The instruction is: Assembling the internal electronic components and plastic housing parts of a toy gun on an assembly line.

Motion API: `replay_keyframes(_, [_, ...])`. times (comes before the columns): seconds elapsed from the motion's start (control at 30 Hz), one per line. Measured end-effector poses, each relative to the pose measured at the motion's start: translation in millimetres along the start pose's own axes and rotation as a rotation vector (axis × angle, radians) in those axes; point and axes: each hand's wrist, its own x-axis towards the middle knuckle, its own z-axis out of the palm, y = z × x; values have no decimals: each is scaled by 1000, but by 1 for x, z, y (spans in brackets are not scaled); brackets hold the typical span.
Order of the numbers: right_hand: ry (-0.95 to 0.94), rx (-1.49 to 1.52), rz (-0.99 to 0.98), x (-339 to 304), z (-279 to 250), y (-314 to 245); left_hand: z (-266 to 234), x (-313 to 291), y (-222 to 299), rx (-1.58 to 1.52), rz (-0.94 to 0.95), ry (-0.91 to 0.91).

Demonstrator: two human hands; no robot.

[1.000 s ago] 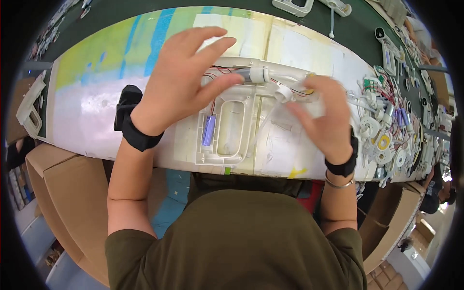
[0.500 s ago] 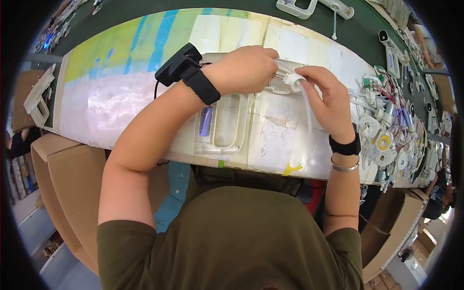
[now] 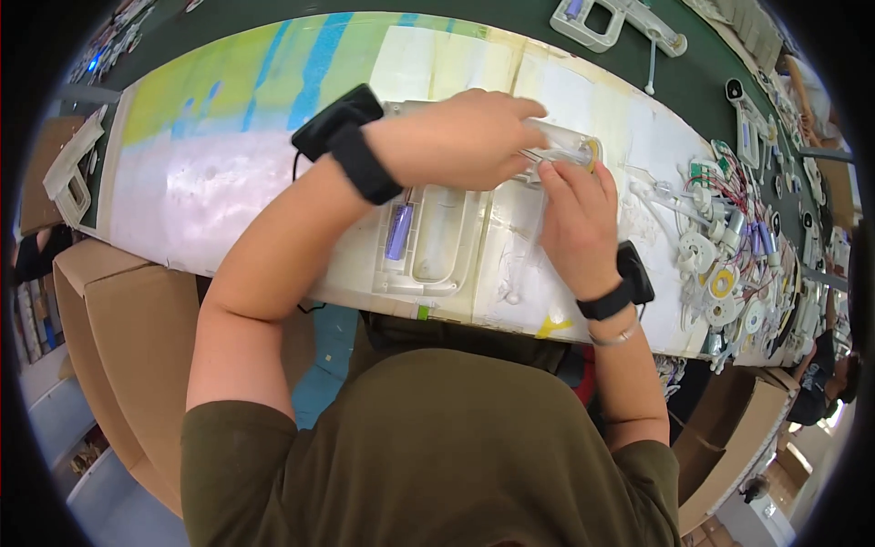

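Note:
A white plastic housing half [image 3: 460, 264] lies on the bench in front of me, with a purple cylindrical battery [image 3: 398, 232] in its handle section. My left hand [image 3: 474, 139] reaches over the housing's upper part. Its fingers are bent down near thin wires, and what they hold is hidden. My right hand [image 3: 581, 219] presses its fingertips together at the housing's right end, over a white fitting that they mostly cover. From under this hand a clear flexible tube [image 3: 521, 269] hangs toward the near side. Beside the right fingertips shows a yellowish ring [image 3: 594, 153].
A heap of wires, purple batteries, motors and white rings [image 3: 729, 246] covers the bench's right side. More white housings [image 3: 592, 23] lie on the dark green surface beyond. Cardboard boxes [image 3: 128, 365] stand below the bench at left and right. Other people are partly visible at the right edge.
My right hand has moved left and inward, bringing the white fitting and its tube down to the housing's end. The left hand's fingers have spread slightly. The view has shifted a little.

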Motion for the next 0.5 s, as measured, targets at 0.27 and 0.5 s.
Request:
replay_keyframes(0.27, [64, 350, 21, 54, -18, -8, -13, -73, -23, 139, -176, 151])
replay_keyframes(0.5, [-60, 585, 189, 58, 8, 3, -15, -66, -26, 54, -215, 71])
